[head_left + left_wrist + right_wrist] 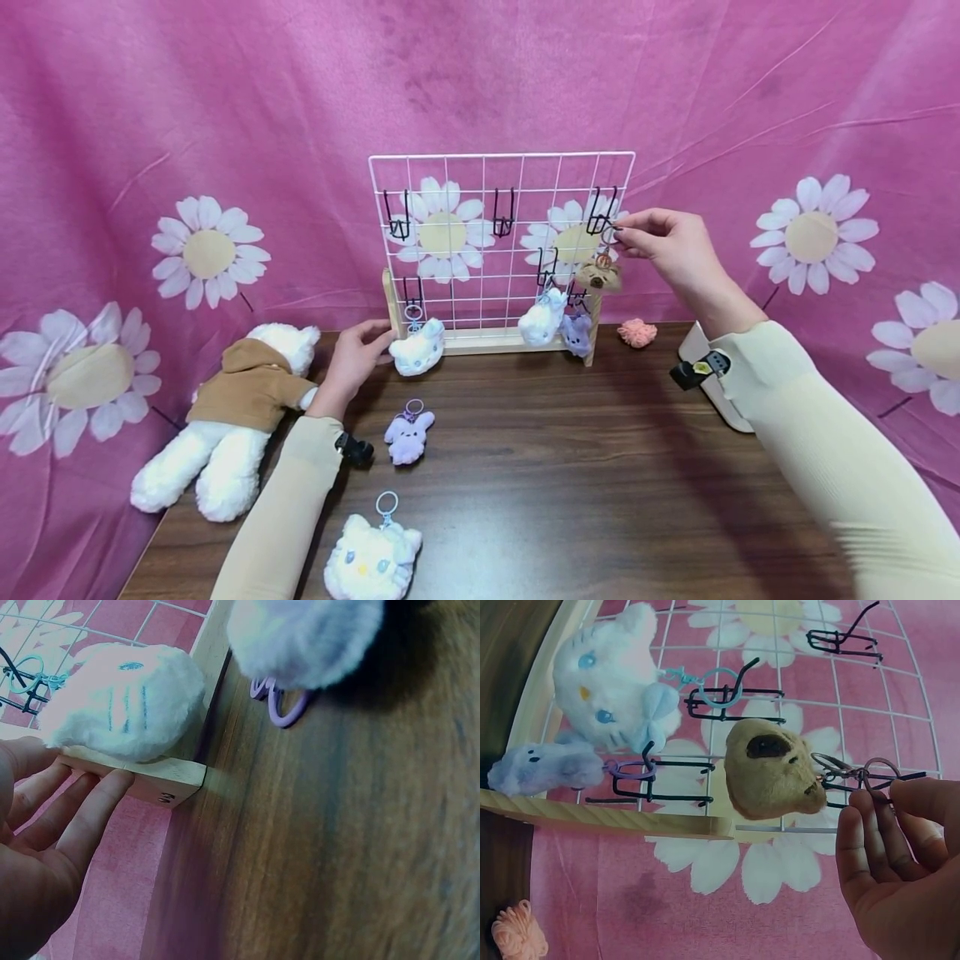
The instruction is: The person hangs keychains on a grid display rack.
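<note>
Head view. At the near edge of the table (600, 467): white cat plush (372, 560), face up, ring pointing away. Just beyond: purple rabbit plush (407, 439), lying flat, with its ring toward the rack. Off to the left: big white bear (247, 408) in a brown hoodie, lying along the cloth. At right, partly hidden by the sleeve (780, 375): pale flat object (731, 404).

Farther in, at the left end of the wire rack (502, 155): left hand (351, 367), fingers nearly straight, touching the wooden foot (161, 784) on its outer face. Close by it, on the lower left hook: second white cat plush (418, 347), tilted.

At the right end: right hand (671, 250), thumb and fingers pinching the ring (883, 760) of a brown plush (598, 277). Ring right at the upper right hook (600, 223); can't tell if looped over it. Brown plush dangling in front of the rack's right side, above a third white cat plush (543, 318) and a second purple rabbit plush (577, 333), both on lower hooks. Right of the rack, on the table: peach fluffy bundle (637, 333).

Behind everything: pink cloth (300, 100), printed with white daisies.
</note>
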The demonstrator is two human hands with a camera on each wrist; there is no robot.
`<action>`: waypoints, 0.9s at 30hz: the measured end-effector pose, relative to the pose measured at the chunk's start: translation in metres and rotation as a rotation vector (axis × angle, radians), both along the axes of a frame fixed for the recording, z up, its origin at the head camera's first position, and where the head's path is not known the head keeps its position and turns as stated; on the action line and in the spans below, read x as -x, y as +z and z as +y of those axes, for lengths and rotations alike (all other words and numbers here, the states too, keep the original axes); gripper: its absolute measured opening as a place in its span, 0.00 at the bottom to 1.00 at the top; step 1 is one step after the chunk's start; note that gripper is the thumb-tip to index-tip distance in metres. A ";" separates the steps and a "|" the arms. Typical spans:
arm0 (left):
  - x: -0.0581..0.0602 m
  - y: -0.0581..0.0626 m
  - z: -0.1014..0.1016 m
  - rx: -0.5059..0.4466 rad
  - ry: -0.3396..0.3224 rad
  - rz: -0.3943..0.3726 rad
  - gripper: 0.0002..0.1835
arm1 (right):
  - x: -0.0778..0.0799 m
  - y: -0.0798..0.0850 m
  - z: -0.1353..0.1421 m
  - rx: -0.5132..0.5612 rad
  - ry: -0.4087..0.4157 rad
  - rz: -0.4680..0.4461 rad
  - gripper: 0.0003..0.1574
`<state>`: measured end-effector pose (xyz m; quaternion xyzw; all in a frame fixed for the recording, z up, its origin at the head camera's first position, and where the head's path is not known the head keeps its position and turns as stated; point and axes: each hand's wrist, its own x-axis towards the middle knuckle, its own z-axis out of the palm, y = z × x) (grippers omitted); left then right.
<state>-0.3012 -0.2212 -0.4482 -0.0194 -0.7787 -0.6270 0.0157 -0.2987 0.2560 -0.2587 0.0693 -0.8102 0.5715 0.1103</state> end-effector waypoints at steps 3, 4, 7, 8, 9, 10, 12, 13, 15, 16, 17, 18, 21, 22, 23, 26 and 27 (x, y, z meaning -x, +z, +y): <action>0.001 -0.001 0.000 -0.004 0.005 -0.004 0.23 | 0.004 0.000 -0.001 -0.012 -0.010 -0.007 0.13; 0.001 -0.001 0.001 -0.005 0.005 -0.005 0.23 | 0.005 0.000 -0.002 -0.023 -0.015 -0.007 0.14; 0.001 -0.002 0.001 -0.006 0.008 -0.009 0.23 | 0.009 0.002 -0.004 -0.073 -0.040 -0.009 0.15; 0.001 -0.002 0.001 -0.004 0.008 -0.008 0.24 | 0.011 0.003 -0.004 -0.099 -0.049 -0.007 0.15; 0.001 -0.001 0.002 -0.004 0.010 -0.009 0.23 | 0.012 0.003 -0.005 -0.127 -0.056 -0.004 0.15; 0.001 -0.001 0.002 -0.004 0.012 -0.008 0.23 | 0.014 0.004 -0.005 -0.158 -0.065 -0.002 0.16; 0.000 -0.002 0.002 0.001 0.013 -0.011 0.23 | 0.016 0.005 -0.006 -0.231 -0.085 0.000 0.16; -0.001 -0.002 0.002 0.003 0.013 -0.013 0.23 | 0.018 0.006 -0.006 -0.263 -0.093 -0.001 0.16; -0.002 -0.003 0.001 0.007 0.014 -0.023 0.23 | 0.020 0.006 -0.008 -0.315 -0.109 -0.007 0.16; -0.002 -0.003 0.001 0.010 0.012 -0.024 0.23 | 0.021 0.006 -0.008 -0.337 -0.118 -0.007 0.16; -0.002 -0.004 0.001 0.011 0.011 -0.025 0.23 | 0.022 0.007 -0.009 -0.348 -0.125 -0.007 0.16; -0.002 -0.004 0.001 0.010 0.012 -0.024 0.23 | 0.023 0.007 -0.010 -0.352 -0.129 -0.007 0.16; -0.002 -0.004 0.000 0.008 0.019 -0.014 0.24 | 0.026 0.007 -0.012 -0.342 -0.133 -0.001 0.16; -0.001 -0.004 0.000 0.009 0.021 -0.011 0.24 | 0.026 0.007 -0.012 -0.336 -0.134 -0.002 0.16; 0.000 -0.004 0.000 0.008 0.020 -0.010 0.24 | 0.026 0.008 -0.012 -0.328 -0.134 -0.007 0.16; 0.001 -0.003 -0.001 0.011 0.013 -0.005 0.24 | 0.026 0.008 -0.012 -0.321 -0.137 -0.008 0.16; 0.002 -0.003 -0.001 0.012 0.011 -0.004 0.24 | 0.026 0.008 -0.012 -0.320 -0.139 -0.007 0.17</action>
